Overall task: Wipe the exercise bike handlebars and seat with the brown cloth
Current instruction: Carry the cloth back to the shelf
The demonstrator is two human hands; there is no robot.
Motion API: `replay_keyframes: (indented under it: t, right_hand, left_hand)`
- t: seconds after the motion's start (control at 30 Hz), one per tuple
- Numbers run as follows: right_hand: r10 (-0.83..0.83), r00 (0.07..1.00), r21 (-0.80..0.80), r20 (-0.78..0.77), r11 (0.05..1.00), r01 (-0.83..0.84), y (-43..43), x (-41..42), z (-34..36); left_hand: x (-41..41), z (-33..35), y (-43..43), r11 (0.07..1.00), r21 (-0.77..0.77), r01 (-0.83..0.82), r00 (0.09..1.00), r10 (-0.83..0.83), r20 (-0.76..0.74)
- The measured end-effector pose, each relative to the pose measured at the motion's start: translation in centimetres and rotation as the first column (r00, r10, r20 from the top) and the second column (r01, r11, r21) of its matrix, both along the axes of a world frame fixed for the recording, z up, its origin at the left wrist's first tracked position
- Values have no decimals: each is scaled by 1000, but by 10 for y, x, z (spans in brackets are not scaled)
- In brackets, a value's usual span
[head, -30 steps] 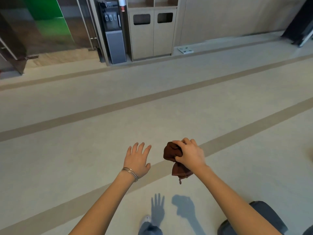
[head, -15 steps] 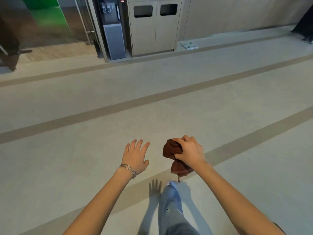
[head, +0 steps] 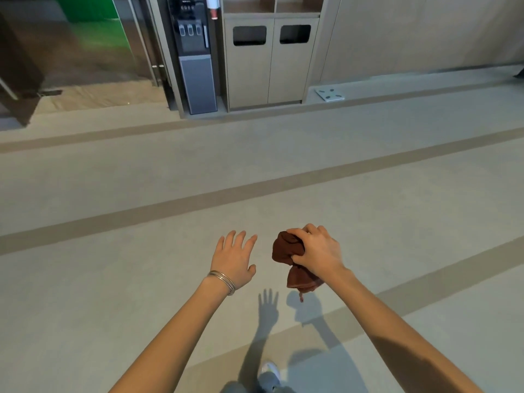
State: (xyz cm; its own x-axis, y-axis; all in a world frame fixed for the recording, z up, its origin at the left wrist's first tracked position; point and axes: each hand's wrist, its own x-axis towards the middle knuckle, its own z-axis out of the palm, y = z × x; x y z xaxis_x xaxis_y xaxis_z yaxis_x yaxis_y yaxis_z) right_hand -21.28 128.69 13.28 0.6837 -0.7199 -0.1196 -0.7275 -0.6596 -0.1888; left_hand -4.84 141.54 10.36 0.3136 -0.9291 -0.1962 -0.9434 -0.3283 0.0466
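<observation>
My right hand [head: 319,251] grips the bunched brown cloth [head: 286,248] in front of me, and part of the cloth hangs below my palm. My left hand [head: 234,258] is held out beside it, palm down, fingers straight and spread, holding nothing; thin bangles circle that wrist. No exercise bike, handlebars or seat appear in the head view.
A pale floor with darker bands [head: 255,191] stretches ahead. Against the far wall stand a water dispenser [head: 194,58] and a wooden double bin cabinet [head: 269,61]. A white scale [head: 329,95] lies on a low step. A glass door [head: 85,52] is at far left. My shoe [head: 269,371] shows below.
The far wall with the dispenser and cabinet has come closer. My leg, forward half a second ago, has dropped back. Both hands keep their pose, the right still holding the cloth.
</observation>
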Motion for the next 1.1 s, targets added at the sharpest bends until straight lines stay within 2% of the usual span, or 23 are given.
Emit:
replay_keyframes:
  t: [0.4,0.77,0.97,1.1]
  right_hand:
    - [-12,1000,26,12,1000,11,-129,58,-17]
    - [-65,997,23,46,998,64,-274,176,-1]
    - [-53,998,57,27,997,52,-323,222,-12]
    - [-56,998,-3,22,998,56,-358,235,-24]
  left_hand:
    - [70,-10,-129,999,45,5,1000,-5,4]
    - [193,3,-279,998,26,58,998,-59,24]
    - [241,2,-343,996,31,79,997,-80,16]
    - [261,-7,-381,994,57,93,996,-93,-2]
